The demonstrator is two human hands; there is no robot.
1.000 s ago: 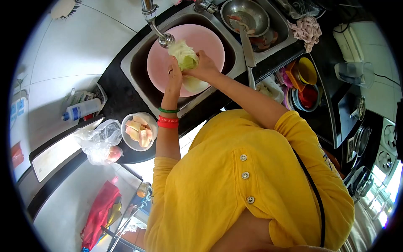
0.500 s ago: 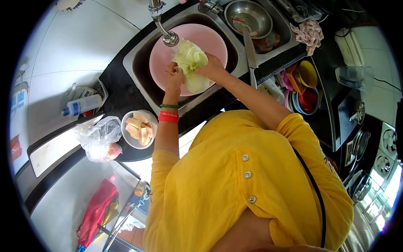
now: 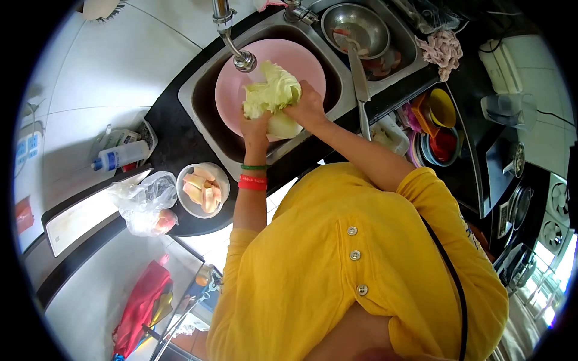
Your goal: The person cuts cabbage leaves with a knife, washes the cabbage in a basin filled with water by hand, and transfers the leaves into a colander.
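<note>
Over a pink basin point(image 3: 232, 90) in the left sink bowl, a pale green cabbage point(image 3: 276, 90) with loose, ruffled leaves is between my two hands. My left hand point(image 3: 255, 127) grips its lower left side, and a green band and a red band circle that wrist. From the right, my right hand point(image 3: 308, 107) closes on the leaves; the cabbage hides some of its fingers. A paler, rounded part of the cabbage shows below, between the hands. Above the basin hangs the faucet point(image 3: 245, 61).
A metal pan point(image 3: 376, 36) sits in the right sink bowl, and a knife point(image 3: 359, 78) lies across the sink's edge. On the left counter are a bowl of cut pieces point(image 3: 203, 190), a plastic bag point(image 3: 144, 201) and a bottle point(image 3: 123, 154). A crumpled cloth point(image 3: 442, 51) lies at right.
My left hand has shifted right and down, lower on the cabbage. The leaves have turned and spread, with the upper part leaning right. My right hand has moved slightly right.
</note>
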